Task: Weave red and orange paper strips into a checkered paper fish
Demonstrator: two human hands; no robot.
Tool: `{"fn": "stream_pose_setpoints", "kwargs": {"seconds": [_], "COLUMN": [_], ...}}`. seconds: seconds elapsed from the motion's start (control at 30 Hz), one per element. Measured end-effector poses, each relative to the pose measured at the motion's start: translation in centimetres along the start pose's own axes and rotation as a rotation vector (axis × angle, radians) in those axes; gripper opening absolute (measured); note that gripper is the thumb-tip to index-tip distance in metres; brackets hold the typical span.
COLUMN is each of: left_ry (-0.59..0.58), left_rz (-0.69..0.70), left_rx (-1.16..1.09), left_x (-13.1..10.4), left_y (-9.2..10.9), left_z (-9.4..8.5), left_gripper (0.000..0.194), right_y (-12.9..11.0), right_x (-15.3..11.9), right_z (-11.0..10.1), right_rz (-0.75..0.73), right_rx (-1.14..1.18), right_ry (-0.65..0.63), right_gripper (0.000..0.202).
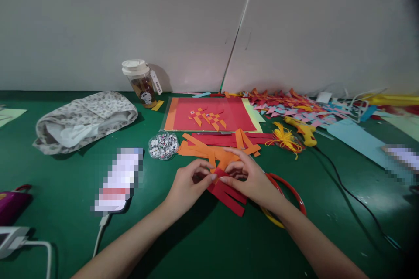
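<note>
Between my two hands, above the green table, are red paper strips joined with orange ones. My left hand pinches the left side of the red paper with thumb and fingers. Opposite it, my right hand grips the right side, its index finger stretched over an orange strip. The red ends hang toward me. Just beyond my hands lie loose orange paper strips and red strips. Farther back, two small woven paper fish with round eyes rest on a red sheet.
A bag of googly eyes lies left of the strips. Right are yellow string, a glue gun with a cord, and a paper pile. Red-handled scissors lie by my right forearm. Phone, cloth bag and cup stand left.
</note>
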State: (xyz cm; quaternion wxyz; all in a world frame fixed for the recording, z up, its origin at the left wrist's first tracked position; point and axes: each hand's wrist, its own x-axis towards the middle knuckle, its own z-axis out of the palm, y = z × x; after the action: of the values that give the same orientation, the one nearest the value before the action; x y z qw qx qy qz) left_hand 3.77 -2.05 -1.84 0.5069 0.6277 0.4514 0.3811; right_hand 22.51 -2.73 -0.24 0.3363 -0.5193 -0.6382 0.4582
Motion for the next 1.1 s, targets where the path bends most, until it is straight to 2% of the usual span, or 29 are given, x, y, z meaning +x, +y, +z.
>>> {"fn": "stream_pose_setpoints", "kwargs": {"seconds": [0.2, 0.33, 0.43, 0.67, 0.93, 1.1], "left_ry": [0.003, -0.021, -0.051, -0.048, -0.068, -0.071], "left_rz": [-0.009, -0.075, -0.117, -0.16, -0.2, -0.183], "left_rx": [-0.027, -0.15, -0.225, -0.339, -0.399, -0.417], "left_x": [0.01, 0.05, 0.11, 0.34, 0.28, 0.26], "left_y": [-0.24, -0.45, -0.62, -0.77, -0.55, -0.58], "left_z": [0.02, 0.13, 0.18, 0.17, 0.2, 0.21], "left_gripper": [0.019, 0.029, 0.03, 0.027, 0.025, 0.025], "right_y": [-0.04, -0.08, -0.13, -0.32, -0.21, -0.29], "right_x": [0.08, 0.41, 0.6, 0.65, 0.6, 0.39], "right_z": [0.25, 0.01, -0.28, -0.36, -0.36, -0.23], "right_rz": [0.013, 0.072, 0.107, 0.146, 0.138, 0.102], "right_rx": [-0.005, 0.048, 0.113, 0.229, 0.178, 0.157], "right_ry": [0.04, 0.107, 0.135, 0.082, 0.127, 0.06], "right_gripper": [0.066, 0.074, 0.081, 0.089, 0.087, 0.084]}}
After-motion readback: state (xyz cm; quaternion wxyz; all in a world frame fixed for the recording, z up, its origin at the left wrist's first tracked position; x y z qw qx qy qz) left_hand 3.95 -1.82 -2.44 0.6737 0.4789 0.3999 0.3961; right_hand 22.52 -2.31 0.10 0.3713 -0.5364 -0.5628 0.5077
